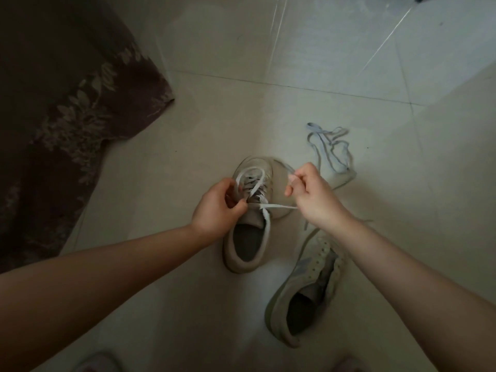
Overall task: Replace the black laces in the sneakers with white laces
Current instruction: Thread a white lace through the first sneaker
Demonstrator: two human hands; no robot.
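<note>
Left hand [218, 208]: grip curled, fingers and thumb pinching the eyelet flap on the left side of a beige low-top suede sneaker [248, 224]. Right hand [312, 196]: grip closed, fingers curled round one end of a flat white lace [279, 207], which runs taut from the top eyelets across to the fist.

White lace crosses the eyelet rows of this sneaker; a loose loop of it lies over the toe end. Its other end trails down along the right rim of the shoe opening. Sneaker stands upright on the pale tiled floor [188, 146], toe pointing away from the person, roughly mid-floor in view.

Second beige suede sneaker [308, 288] lies just beside the first, toward the near right, tilted onto its side, eyelets bare, partly under the right forearm.

Loose pale lace [331, 146] lies tangled on the floor beyond the right hand; colour reads light grey-blue in this dim light, true shade uncertain.

Dark brown fabric with a pale leaf pattern [67, 108] covers the far left corner of the floor.
</note>
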